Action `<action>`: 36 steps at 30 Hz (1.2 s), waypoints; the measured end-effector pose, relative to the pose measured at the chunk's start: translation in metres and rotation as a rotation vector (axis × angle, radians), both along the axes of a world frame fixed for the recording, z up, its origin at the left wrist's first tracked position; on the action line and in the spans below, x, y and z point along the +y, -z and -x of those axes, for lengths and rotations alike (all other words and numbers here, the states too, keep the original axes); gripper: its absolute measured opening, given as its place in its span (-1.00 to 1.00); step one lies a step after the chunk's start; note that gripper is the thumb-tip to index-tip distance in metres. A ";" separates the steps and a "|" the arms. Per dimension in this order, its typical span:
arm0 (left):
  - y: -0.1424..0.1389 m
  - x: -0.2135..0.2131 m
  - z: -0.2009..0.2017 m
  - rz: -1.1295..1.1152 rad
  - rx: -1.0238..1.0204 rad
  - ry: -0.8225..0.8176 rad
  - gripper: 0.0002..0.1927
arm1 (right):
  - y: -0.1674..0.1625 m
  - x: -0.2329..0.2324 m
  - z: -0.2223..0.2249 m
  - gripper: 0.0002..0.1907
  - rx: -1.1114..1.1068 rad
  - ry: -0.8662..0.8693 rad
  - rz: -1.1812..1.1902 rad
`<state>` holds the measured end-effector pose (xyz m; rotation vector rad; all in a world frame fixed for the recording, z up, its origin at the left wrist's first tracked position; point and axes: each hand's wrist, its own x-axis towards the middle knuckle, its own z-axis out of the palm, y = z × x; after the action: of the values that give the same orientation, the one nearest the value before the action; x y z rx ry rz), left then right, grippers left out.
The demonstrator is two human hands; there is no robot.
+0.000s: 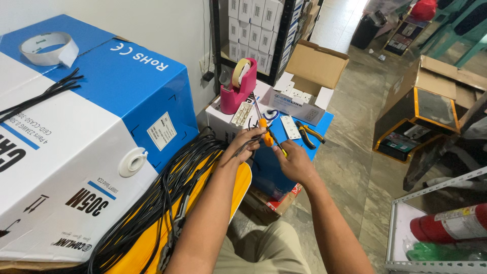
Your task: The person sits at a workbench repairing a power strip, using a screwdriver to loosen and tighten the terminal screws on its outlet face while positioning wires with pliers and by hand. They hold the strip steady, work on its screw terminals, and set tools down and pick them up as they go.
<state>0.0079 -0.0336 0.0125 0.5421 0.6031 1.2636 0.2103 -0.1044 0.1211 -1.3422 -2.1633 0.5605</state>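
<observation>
A big blue-and-white cable box (76,152) stands at the left, and beside it a thick bundle of black cables (167,198) lies draped over a yellow stool (238,185), mostly still waiting, I judge. Above it, the left hand (243,144) pinches one cable end while the right hand (294,162) grips orange-handled scissors (264,133) at that end; pliers (307,134) lie unused on the blue box top (324,124).
</observation>
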 end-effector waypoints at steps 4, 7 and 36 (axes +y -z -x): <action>0.000 0.000 0.000 0.011 -0.002 0.011 -0.77 | -0.001 -0.001 0.001 -0.65 -0.008 -0.001 -0.016; -0.002 -0.002 0.000 0.001 0.007 0.010 -0.79 | 0.001 0.000 0.001 -0.64 -0.023 0.003 -0.046; -0.009 -0.009 -0.001 -0.133 0.221 0.077 -0.83 | 0.025 0.003 0.001 -0.68 0.156 0.142 0.038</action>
<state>0.0087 -0.0422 0.0211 0.8164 0.6783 1.1847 0.2092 -0.1011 0.0956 -1.4108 -1.9246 0.6310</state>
